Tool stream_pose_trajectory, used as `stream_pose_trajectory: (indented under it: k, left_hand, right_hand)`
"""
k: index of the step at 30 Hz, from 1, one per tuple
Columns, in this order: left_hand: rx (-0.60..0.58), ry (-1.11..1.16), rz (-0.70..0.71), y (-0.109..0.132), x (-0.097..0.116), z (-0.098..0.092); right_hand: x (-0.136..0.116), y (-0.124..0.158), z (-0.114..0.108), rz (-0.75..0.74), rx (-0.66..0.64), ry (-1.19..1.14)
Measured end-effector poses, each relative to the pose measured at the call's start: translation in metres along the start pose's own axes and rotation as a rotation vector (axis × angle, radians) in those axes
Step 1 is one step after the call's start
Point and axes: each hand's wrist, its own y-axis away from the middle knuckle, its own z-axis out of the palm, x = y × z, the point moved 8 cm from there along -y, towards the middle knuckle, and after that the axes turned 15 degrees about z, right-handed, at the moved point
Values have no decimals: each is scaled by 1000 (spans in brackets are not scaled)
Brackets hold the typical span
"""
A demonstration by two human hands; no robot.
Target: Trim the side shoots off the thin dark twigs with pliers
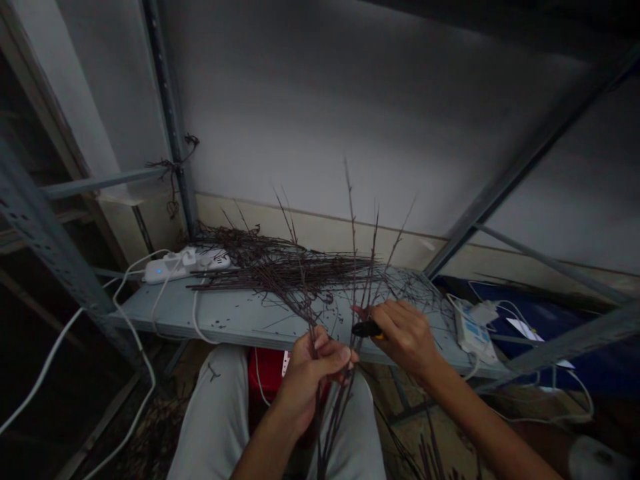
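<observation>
My left hand (311,373) is closed around a bunch of thin dark twigs (356,267) that stand upright from my lap and fan out above the fist. My right hand (405,333) sits just to the right of it, fingers closed on a small black and yellow cutting tool (367,329) whose tip touches the twig stems. A heap of the same dark twigs (280,267) lies flat on the grey shelf board (235,317) right behind both hands.
A white power strip (186,263) with white cables lies at the shelf's left end, and a white device (470,331) with cords at its right end. Slanted grey metal rack posts (500,193) frame the shelf. A red object (267,373) sits below, between my knees.
</observation>
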Motion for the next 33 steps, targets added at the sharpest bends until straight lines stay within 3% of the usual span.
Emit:
stream_pose_trajectory:
  k: [4, 9, 12, 14, 18, 21, 27, 33]
  left_hand:
    - [80, -46, 47, -6, 2, -14]
    - [95, -65, 68, -9, 0, -20]
    - [91, -94, 89, -8, 0, -19]
    - [94, -112, 120, -8, 2, -18]
    - [116, -126, 160, -6, 7, -15]
    - [114, -138, 155, -5, 8, -13]
    - [60, -164, 184, -4, 13, -7]
    - [51, -130, 157, -3, 13, -1]
  right_hand:
    - [-2, 4, 1, 125, -20, -143]
    - [12, 4, 0, 639, -86, -500]
    - [15, 0, 0, 824, -198, -660]
    - [16, -4, -5, 874, -215, -733]
    - [18, -9, -21, 908, -106, -745]
    - [14, -13, -25, 902, -94, -727]
    - [6, -19, -11, 949, -208, -908]
    - [11, -18, -3, 1065, -176, -1004]
